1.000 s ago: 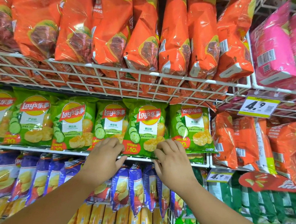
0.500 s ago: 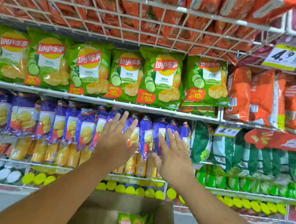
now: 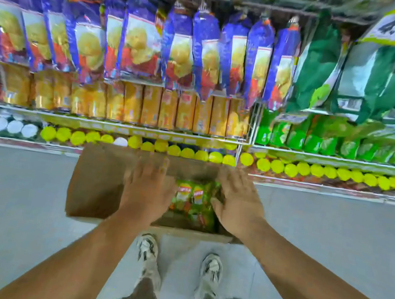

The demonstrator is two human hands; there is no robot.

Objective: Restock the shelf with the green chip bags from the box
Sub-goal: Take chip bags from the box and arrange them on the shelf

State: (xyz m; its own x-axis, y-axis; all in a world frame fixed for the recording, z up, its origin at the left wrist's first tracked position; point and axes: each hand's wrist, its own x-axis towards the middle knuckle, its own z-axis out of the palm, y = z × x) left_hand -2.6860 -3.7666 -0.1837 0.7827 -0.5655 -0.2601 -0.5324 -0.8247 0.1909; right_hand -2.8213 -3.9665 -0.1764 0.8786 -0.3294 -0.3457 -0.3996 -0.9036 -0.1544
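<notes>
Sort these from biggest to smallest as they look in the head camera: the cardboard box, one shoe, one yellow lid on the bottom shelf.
1. cardboard box, biggest by far.
2. shoe, middle; it sits nearer the camera than the lids, so it may look larger than it is.
3. yellow lid, smallest.

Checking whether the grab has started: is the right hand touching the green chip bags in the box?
Cannot tell. In the blurred head view the right hand overlaps the edge of the green chip bags inside the box, but neither contact nor gap shows.
</notes>
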